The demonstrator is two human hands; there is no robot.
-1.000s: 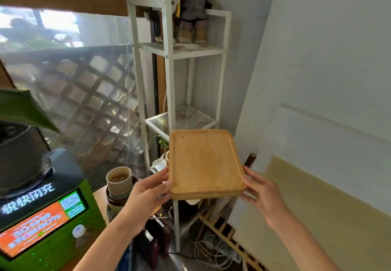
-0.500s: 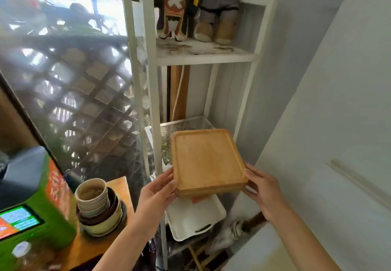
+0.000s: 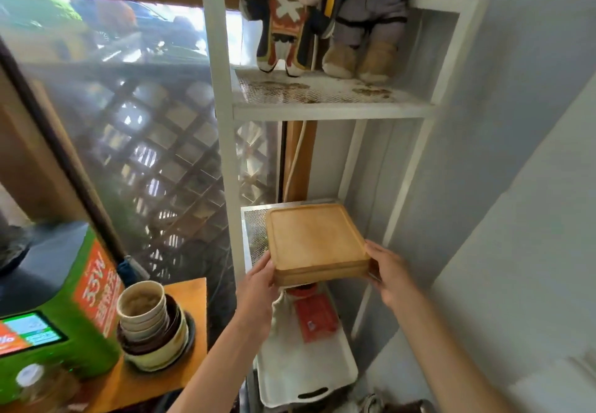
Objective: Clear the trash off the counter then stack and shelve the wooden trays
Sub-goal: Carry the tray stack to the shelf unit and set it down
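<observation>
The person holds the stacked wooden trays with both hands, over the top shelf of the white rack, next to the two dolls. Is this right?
Not quite. In the head view, both hands, left hand and right hand, hold the stacked wooden trays over the middle mesh shelf of the white rack. The two dolls stand on the shelf above.

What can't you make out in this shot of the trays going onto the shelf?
- Head view: how many trays are stacked; edges blur together.
- Whether the stack rests on the mesh shelf; the trays hide it.
- Right hand fingers under the stack, hidden.
- Red packet print, too blurred.
- Doll head, cut off by the top edge.
</observation>
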